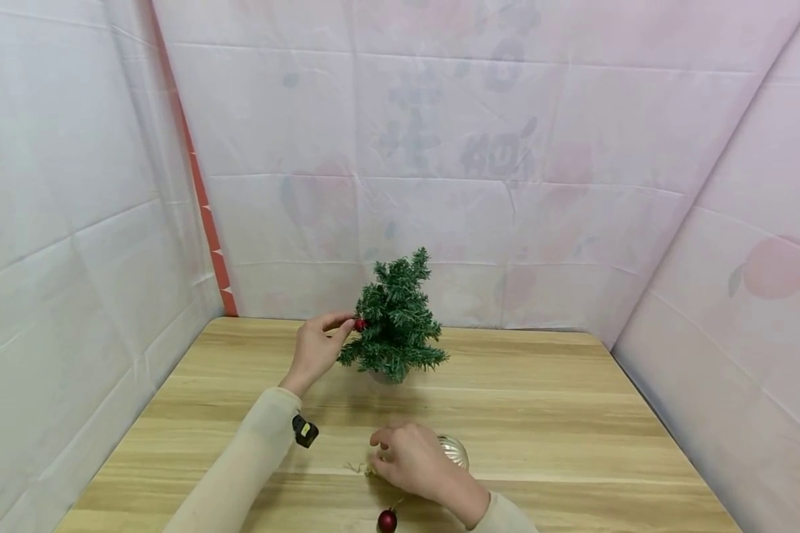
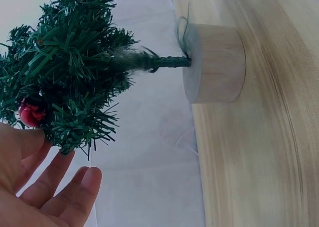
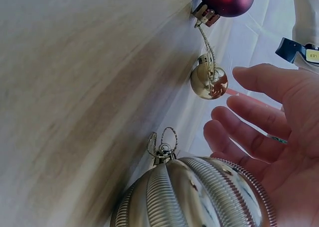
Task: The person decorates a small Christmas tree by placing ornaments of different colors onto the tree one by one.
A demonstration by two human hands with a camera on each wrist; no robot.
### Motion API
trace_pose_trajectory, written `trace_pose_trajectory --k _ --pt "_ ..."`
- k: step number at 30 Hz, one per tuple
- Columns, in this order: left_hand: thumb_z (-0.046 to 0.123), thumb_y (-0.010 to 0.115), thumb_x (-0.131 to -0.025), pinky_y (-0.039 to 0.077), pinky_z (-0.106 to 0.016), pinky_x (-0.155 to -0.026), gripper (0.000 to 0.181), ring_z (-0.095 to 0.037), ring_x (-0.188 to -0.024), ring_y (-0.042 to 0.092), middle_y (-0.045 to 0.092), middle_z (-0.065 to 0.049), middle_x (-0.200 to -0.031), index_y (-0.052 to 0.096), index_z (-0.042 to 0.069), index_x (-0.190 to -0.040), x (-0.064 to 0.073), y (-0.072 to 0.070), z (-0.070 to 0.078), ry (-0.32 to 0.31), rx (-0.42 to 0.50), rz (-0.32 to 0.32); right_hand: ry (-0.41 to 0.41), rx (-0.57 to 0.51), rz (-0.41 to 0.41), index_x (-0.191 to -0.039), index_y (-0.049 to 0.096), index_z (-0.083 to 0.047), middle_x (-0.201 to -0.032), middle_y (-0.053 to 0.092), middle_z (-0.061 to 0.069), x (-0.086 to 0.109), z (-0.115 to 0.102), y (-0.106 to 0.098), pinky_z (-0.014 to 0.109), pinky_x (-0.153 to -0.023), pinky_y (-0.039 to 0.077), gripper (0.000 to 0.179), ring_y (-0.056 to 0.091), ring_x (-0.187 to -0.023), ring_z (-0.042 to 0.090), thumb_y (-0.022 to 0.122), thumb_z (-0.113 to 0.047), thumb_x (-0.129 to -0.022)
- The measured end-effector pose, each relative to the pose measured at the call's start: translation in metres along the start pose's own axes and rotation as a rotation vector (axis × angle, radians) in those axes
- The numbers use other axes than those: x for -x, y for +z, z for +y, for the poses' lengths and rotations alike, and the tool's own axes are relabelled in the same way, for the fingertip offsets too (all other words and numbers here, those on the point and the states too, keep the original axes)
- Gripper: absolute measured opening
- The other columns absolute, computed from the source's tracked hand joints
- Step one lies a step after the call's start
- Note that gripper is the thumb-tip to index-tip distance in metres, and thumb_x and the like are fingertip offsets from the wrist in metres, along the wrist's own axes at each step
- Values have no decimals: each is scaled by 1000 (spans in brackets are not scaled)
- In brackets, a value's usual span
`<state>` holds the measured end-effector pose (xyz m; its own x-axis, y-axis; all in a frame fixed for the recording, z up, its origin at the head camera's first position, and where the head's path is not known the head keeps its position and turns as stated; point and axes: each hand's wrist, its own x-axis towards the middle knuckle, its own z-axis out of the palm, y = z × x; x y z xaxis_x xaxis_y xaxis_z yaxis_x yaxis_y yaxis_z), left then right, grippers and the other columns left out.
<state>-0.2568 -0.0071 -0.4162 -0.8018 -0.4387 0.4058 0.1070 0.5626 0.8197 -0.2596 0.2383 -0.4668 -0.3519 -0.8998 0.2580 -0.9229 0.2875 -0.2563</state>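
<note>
Left of the tree [image 1: 403,314], the left grip [image 1: 318,349] is narrow, pinching a red ball [image 1: 360,325] at the outer needles. In front of the tree, on the desk [image 1: 540,392], lies a gold ball [image 3: 200,82]; the right grip [image 1: 415,459] is just beside it, loosely bent, holding nothing. The balls look light, smooth, slippery, perhaps brittle; the cap [image 3: 202,59] should give the surest hold.

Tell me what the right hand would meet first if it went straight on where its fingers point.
The right hand would probably meet the small gold ball first; the right wrist view shows it close by the thumb and forefinger tips, though the exact gap is unclear.
</note>
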Motion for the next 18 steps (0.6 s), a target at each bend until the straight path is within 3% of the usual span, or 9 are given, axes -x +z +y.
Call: trace_pose_trajectory --k 12,18 --pt "26 64 -99 58 -42 -84 24 -22 -113 65 71 -3 -121 73 17 -119 2 0 0 25 14 8 -22 119 -71 -101 78 -20 -82 64 -12 0 -2 0 20 -67 47 24 53 -74 0 79 -35 -82" --pt "22 65 -99 59 -42 -84 24 -23 -113 66 70 -4 -122 72 16 -121 3 0 -1 39 23 1 -46 149 -96 -88 76 -24 -75 59 -16 1 -3 -1 22 -70 48 13 50 -74 2 78 -35 -82"
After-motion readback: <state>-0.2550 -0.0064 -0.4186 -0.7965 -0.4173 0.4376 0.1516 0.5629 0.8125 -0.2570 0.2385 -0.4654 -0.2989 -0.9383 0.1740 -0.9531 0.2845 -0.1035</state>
